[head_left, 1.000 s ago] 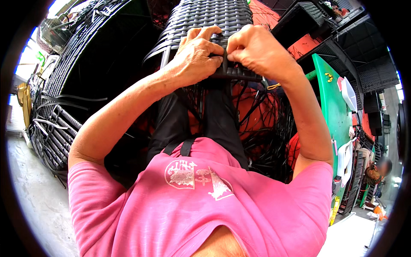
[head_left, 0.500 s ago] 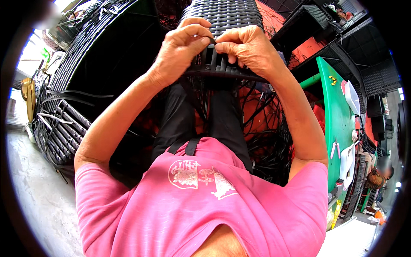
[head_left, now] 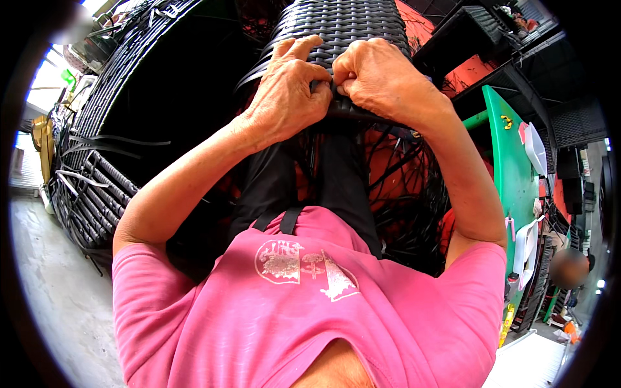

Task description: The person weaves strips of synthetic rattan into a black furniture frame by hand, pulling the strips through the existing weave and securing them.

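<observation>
"Fingers, left hand [head_left: 284, 97]: lying how?"

"Bending loosely, half open; holding fore and middle tips on or just above black woven panel [head_left: 343, 26], cannot tell which; pointing thumb inward, close beside right hand [head_left: 383, 77]."

"And on that right hand?"

"Folding inward, knuckles up; pressing thumb toward forefinger near panel's near end. Hiding any strand between; cannot tell about a hold, likewise on left."

"Location of panel?"

"Occupying top centre, beyond black trousers [head_left: 265, 187]; running under both hands; trailing loose flat strands [head_left: 252, 76] at left edge."

"Lying below?"

"Showing tangled black strands [head_left: 414, 216] near red surface [head_left: 388, 158]."

"Left side?"

"Counting one large black woven frame [head_left: 116, 87], curving; also black wrapped bars [head_left: 107, 200], just below; showing pale grey floor [head_left: 48, 278] farther down."

"Right side?"

"Counting one green board [head_left: 514, 178], bearing small yellow piece [head_left: 507, 121]; showing white curved piece [head_left: 535, 149] at board's far edge; including co-worker [head_left: 570, 268], well apart."

"Clothing?"

"Wearing pink shirt [head_left: 291, 323], bearing pale print."
</observation>
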Motion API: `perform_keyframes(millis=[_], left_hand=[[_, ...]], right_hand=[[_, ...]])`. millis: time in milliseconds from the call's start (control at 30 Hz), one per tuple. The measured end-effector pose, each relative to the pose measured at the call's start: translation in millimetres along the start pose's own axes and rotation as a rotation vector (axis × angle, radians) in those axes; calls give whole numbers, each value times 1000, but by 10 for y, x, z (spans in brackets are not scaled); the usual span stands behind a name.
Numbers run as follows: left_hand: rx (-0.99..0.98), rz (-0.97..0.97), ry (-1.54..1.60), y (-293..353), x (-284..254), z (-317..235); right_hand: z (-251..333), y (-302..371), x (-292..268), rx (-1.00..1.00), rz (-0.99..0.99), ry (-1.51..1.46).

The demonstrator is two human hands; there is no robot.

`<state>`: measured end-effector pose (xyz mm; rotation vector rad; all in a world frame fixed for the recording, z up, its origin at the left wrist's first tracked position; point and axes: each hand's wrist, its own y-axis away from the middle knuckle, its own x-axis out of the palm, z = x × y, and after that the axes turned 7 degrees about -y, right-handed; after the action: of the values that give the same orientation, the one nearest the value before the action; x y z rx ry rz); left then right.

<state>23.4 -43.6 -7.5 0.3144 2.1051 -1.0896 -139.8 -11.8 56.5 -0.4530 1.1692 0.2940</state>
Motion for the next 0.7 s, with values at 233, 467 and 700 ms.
perform_keyframes(millis=[233, 467, 700], left_hand=[[-55, 188, 13, -123, -39, 75], [-142, 295, 300, -276, -143, 144], [-106, 154, 661, -227, -179, 159]], right_hand=[[-73, 185, 114, 150, -217, -371], [-111, 219, 163, 83, -421, -337], [-109, 132, 201, 241, -270, -872]])
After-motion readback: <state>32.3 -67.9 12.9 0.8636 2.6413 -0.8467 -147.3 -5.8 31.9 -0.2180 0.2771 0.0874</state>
